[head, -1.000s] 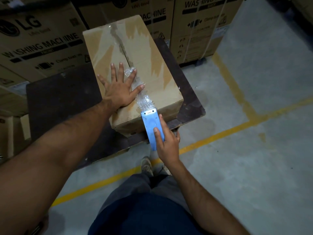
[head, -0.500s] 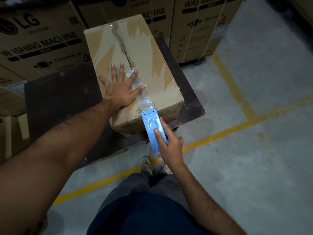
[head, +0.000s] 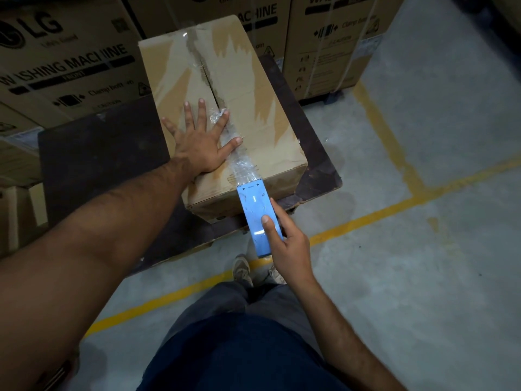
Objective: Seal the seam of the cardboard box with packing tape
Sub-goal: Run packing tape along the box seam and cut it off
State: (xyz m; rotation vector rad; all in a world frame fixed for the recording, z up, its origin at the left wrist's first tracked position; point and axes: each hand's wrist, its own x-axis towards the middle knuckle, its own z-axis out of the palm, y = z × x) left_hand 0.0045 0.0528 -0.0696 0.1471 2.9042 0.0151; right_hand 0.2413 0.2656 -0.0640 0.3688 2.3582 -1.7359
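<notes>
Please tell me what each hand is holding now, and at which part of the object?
The right hand grips the blue tape dispenser at its near, lower end. The left hand holds nothing; it lies flat on the cardboard box, pressing the tape.

Cardboard box (head: 239, 114) sits on a platform (head: 98, 153), seemingly before stacked cartons (head: 64, 66).

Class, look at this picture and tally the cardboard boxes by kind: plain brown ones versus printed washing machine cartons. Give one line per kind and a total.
Plain brown cardboard box on the dark platform: 1
Printed washing machine cartons: 3 (left, middle, right)
Total: 4
</notes>
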